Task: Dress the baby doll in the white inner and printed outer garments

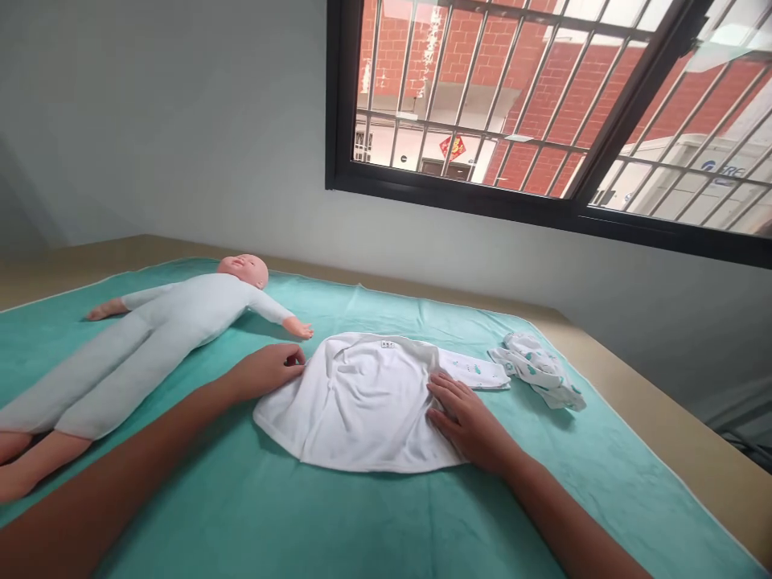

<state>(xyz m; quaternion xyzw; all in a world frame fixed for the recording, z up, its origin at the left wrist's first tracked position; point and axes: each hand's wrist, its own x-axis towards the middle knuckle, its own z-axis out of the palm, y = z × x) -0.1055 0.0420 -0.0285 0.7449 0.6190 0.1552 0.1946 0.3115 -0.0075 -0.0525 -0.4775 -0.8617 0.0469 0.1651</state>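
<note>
A small white baby shirt (377, 414) lies spread on the green cloth, its plain side up and a label at the neckline. Its right sleeve (476, 370), printed with small green figures, sticks out to the right. At the shirt's left edge, my left hand (274, 370) has its fingers curled in a pinch on the fabric. My right hand (464, 418) rests flat on the shirt's right side, fingers stretched out below the sleeve. The left sleeve does not show.
A baby doll (181, 314) in a white body lies on its back at the left, one arm reaching near the shirt. Crumpled printed baby clothing (543, 370) sits at the right. The green cloth (362, 531) covers a tan surface (681, 418) against the wall, below a barred window (482, 96).
</note>
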